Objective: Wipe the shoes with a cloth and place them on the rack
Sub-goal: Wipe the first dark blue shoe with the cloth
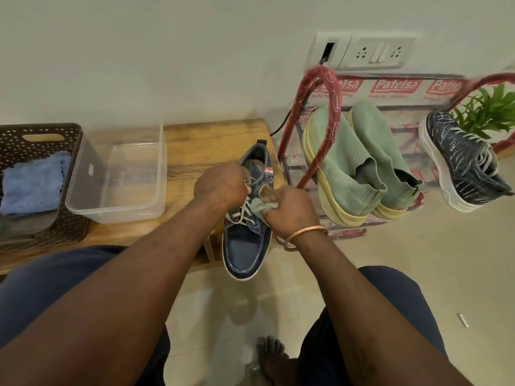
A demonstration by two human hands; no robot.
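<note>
In the head view, the person's left hand [220, 185] is gripping the blue denim shoe [245, 246] near its collar, its fingers curling down over the opening and the pale laces. The right hand [289, 210], wearing a copper bangle [305, 236] at the wrist, is clutching a bunched pale green cloth [257, 206] in curled fingers and pressing it against the shoe's side by the eyelets. The shoe is sitting at the right end of the wooden surface [200, 146], heel pointing away and toe sticking out past the near edge over the tiled floor [390, 274]; whether its sole is resting on the wood cannot be told. Just to the right, the red-wrapped rack [333, 101] is carrying a pair of green slip-on shoes [342, 162] tilted toe-up, and a second dark shoe [459, 160] is lying farther right, beside a green plant [487, 110]. On the left part of the surface a clear plastic tub [125, 185] is standing next to a dark woven basket [41, 140] holding a folded blue towel [33, 185]. A bare foot [273, 358] is showing on the floor below.
</note>
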